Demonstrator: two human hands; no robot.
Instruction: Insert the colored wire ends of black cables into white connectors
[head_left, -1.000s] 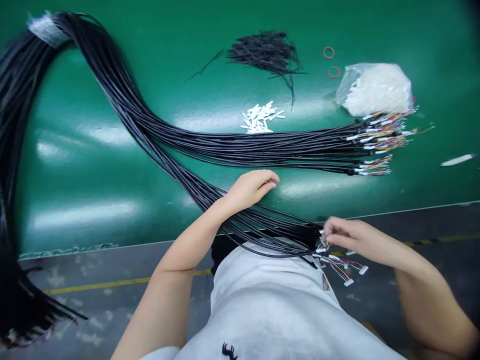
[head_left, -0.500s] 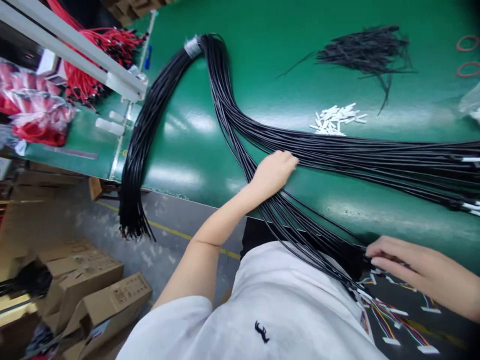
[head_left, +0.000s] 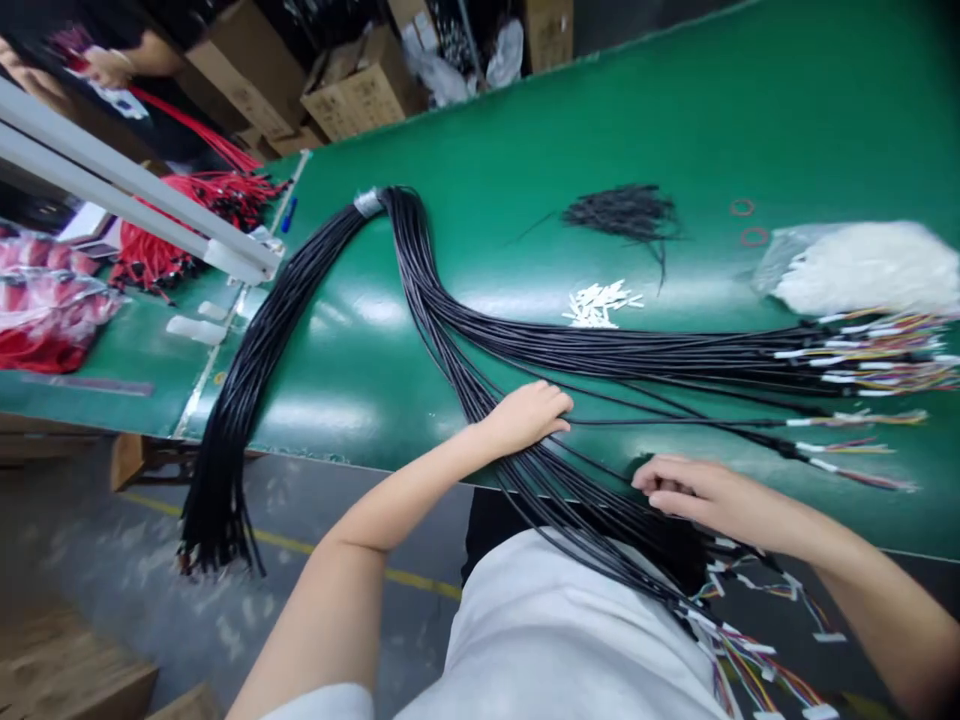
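Note:
A thick bundle of black cables (head_left: 442, 310) bends over the green table (head_left: 525, 130), taped at the bend (head_left: 368, 203). One branch fans right to coloured wire ends with white connectors (head_left: 870, 360); another runs over the near edge onto my lap. My left hand (head_left: 525, 415) lies on the cables near the table edge, fingers curled over them. My right hand (head_left: 697, 490) rests on the lap-side cables at the near edge, fingers together. More connector ends (head_left: 757, 650) dangle below it.
A small heap of white connectors (head_left: 600, 303), a pile of short black pieces (head_left: 622, 212), two red rings (head_left: 748, 222) and a clear bag of white parts (head_left: 862, 265) lie on the table. Red cable bundles (head_left: 172, 215), a metal rail (head_left: 135, 195) and cardboard boxes (head_left: 360, 90) stand left and behind. Another person's hand (head_left: 105, 65) shows far left.
My head has swung left then partly back, showing more of the table. My right hand rose from the dangling connectors to the cables at the table edge. My left hand stayed on the bundle.

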